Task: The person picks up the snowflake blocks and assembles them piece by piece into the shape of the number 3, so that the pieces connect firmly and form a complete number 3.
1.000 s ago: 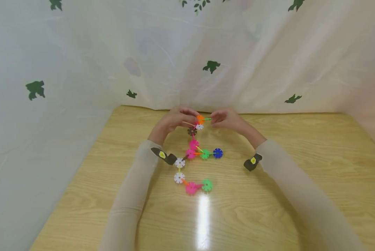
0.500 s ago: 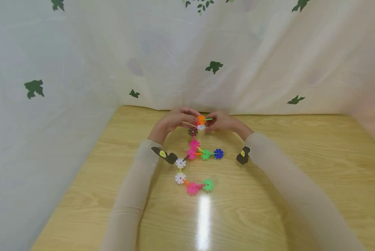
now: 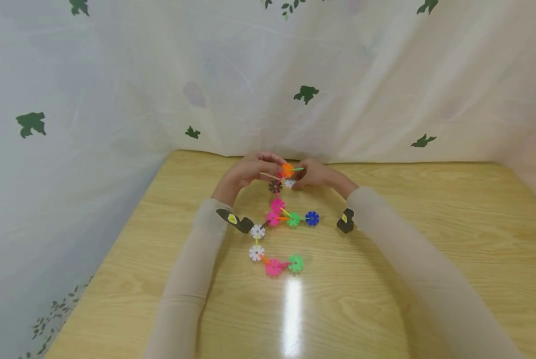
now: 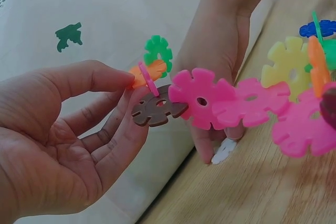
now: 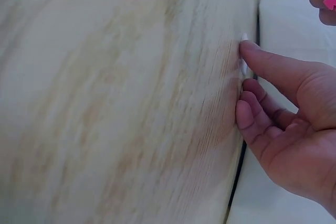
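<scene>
A chain of interlocked plastic snowflake discs, including a pink disc (image 4: pixel 197 100) and a brown disc (image 4: pixel 149 113), rises towards my left hand (image 3: pixel 255 168). The left thumb and index finger pinch an orange disc (image 4: pixel 149 72) at its far end, where a green disc (image 4: pixel 158 53) stands on edge. Low at the tabletop, my right hand (image 3: pixel 318 173) has its thumb and fingers around a loose white disc (image 4: pixel 224 151). Seen edge-on in the right wrist view, that disc (image 5: pixel 243 66) sits between the thumb and fingertips.
Towards the front, the chain runs on through white discs (image 3: pixel 257 253) to a pink and a green disc (image 3: pixel 296 264). A side branch ends in a blue disc (image 3: pixel 312 218). The wooden table (image 3: pixel 362 299) meets a leaf-and-bird-printed curtain (image 3: pixel 250 75) just behind both hands.
My right hand has moved left and down to the white disc, which has shifted slightly right, away from the orange disc. My left hand stays on the chain's end.
</scene>
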`<act>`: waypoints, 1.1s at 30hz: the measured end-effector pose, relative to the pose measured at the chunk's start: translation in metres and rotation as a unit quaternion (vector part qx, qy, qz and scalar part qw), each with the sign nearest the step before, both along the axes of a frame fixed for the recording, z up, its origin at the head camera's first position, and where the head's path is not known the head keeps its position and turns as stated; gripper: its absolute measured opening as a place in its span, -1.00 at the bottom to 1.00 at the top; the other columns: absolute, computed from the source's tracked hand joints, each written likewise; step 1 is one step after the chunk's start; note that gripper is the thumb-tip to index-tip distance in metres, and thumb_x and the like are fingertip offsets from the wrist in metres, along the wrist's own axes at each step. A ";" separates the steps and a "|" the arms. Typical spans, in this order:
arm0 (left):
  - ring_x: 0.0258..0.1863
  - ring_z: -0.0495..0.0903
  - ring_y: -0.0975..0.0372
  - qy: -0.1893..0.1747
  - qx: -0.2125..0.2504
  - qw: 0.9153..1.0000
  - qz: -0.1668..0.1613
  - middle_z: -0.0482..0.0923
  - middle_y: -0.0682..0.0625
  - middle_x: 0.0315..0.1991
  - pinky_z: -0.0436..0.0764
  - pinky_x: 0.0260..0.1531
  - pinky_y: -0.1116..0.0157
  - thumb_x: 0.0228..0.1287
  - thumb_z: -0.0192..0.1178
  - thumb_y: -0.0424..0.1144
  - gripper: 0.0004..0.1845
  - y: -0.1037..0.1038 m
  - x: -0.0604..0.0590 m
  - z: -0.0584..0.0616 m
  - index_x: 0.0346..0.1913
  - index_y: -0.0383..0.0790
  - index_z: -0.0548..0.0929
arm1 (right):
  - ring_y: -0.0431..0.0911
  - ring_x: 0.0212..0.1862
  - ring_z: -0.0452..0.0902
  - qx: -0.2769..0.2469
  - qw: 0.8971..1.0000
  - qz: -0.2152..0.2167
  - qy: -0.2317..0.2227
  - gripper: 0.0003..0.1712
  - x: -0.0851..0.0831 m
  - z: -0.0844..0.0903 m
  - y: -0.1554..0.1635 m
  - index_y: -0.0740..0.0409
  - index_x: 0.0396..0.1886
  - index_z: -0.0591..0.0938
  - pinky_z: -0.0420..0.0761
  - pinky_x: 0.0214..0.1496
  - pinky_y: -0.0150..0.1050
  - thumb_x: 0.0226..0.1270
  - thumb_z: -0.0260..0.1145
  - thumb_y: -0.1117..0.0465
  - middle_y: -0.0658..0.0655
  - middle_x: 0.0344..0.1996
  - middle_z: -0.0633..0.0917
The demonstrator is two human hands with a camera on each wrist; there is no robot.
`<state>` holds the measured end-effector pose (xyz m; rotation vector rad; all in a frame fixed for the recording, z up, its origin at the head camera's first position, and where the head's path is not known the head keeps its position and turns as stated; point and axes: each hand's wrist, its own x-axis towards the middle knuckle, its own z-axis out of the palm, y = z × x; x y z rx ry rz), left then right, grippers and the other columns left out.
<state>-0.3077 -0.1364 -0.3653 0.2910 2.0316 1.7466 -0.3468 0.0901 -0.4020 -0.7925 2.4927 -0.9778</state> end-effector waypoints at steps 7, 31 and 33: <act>-0.15 0.70 0.22 0.000 -0.004 1.000 0.003 0.71 0.09 -0.22 0.69 0.12 0.07 0.42 0.21 -0.40 -0.80 0.002 0.002 0.000 0.03 -0.34 0.67 | -0.22 -0.33 0.58 -0.001 1.000 0.008 0.004 -0.69 0.009 0.004 0.007 0.37 -0.14 0.77 0.58 -0.28 -0.47 0.11 0.57 0.34 0.25 -0.22 0.82; -0.22 0.71 0.22 0.010 0.026 0.999 0.022 0.70 0.03 -0.25 0.72 0.11 0.04 0.42 0.17 -0.44 -0.68 0.029 0.013 -0.005 0.17 -0.51 0.59 | -0.13 -0.32 0.73 -0.147 0.985 -0.078 -0.056 -0.74 0.043 0.006 0.068 0.41 -0.07 0.72 0.80 -0.22 -0.16 0.29 0.45 0.36 0.18 -0.29 0.80; -0.21 0.71 0.23 0.013 0.027 0.999 0.023 0.70 0.04 -0.24 0.71 0.12 0.04 0.43 0.17 -0.44 -0.67 0.031 0.014 -0.005 0.17 -0.51 0.59 | -0.14 -0.32 0.73 -0.168 0.979 -0.096 -0.063 -0.69 0.045 0.011 0.071 0.42 0.00 0.71 0.80 -0.17 -0.11 0.31 0.44 0.34 0.11 -0.30 0.81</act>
